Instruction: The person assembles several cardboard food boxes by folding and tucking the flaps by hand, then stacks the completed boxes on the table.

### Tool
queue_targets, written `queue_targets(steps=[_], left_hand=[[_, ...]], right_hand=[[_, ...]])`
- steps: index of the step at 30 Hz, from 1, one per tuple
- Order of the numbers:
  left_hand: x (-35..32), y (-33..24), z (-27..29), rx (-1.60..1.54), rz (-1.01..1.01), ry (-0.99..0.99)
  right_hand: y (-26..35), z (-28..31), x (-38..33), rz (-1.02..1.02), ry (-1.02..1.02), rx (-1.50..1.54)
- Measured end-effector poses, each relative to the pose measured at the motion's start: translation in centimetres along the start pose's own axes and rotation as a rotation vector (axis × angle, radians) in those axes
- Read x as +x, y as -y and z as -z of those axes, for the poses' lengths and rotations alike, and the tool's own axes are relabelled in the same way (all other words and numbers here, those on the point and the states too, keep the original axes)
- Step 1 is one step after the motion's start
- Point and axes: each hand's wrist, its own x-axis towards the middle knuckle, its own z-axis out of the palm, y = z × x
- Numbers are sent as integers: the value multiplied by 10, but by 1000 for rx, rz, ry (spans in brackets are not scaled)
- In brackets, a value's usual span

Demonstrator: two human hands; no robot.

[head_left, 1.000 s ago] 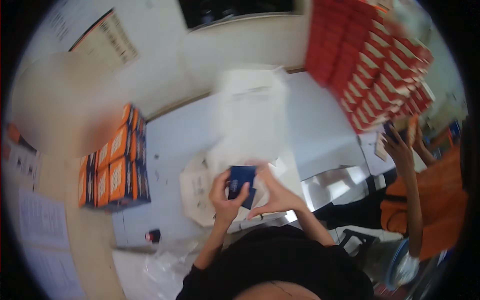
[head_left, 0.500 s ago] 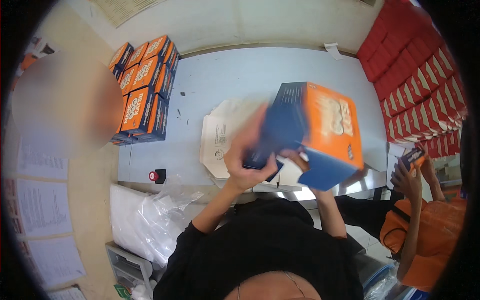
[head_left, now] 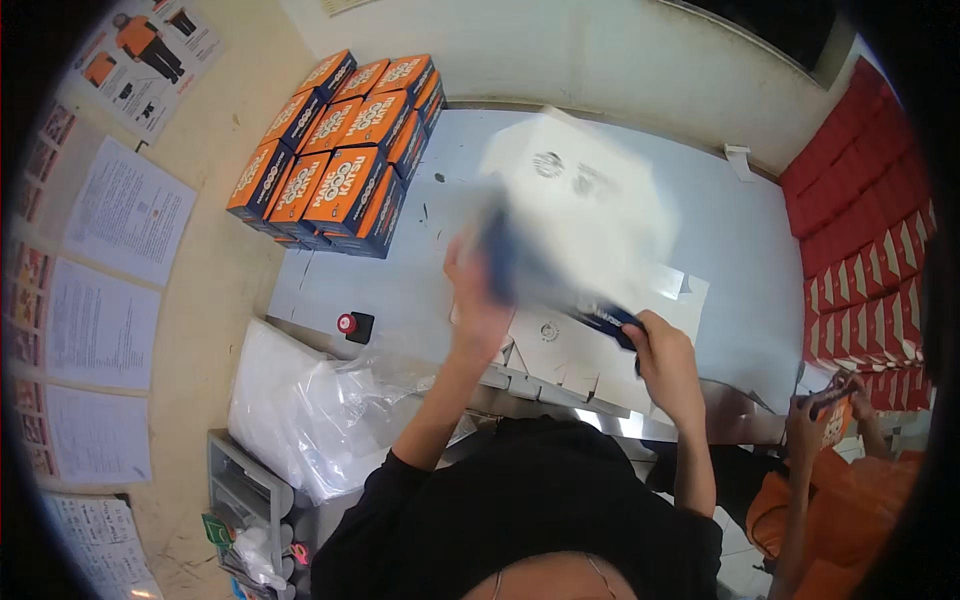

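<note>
Both my hands hold a cardboard box blank (head_left: 600, 190) over the table, its broad white face turned up with two dark printed marks. It is smeared by motion, so how far it is folded is unclear. My left hand (head_left: 478, 305) grips its dark blue left side, fingers closed though blurred. My right hand (head_left: 668, 365) pinches a dark blue flap at the lower right, thumb on top. Beneath lie white flat cardboard blanks (head_left: 560, 350) with a small round print, along the table's near edge.
Orange and blue boxes (head_left: 345, 185) are stacked at the back left. A red and black stamp (head_left: 350, 324) lies near the front left edge, above clear plastic bags (head_left: 300, 415). Red cartons (head_left: 860, 240) are piled at right; a co-worker (head_left: 830, 490) there handles a small box.
The orange and blue faces seen in my hands earlier have given way to a white printed face. My right hand has come out from beneath to the lower right edge. The view has shifted.
</note>
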Motion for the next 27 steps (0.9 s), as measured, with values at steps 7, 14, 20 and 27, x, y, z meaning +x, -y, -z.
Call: queue_targets(steps=[7,14,20,27], left_hand=[[-42,50,2,179,160,356],[-9,39,38,884,-386,655],[-24,27,24,792,-563,338],[-33,19,10,1023,-898,151]], right_hand=[[27,-16,7,365,86,688],[34,-20,0,250,-76,1051],[33,-17,8,412,-581,602],[44,-41,1,264,-391,920]])
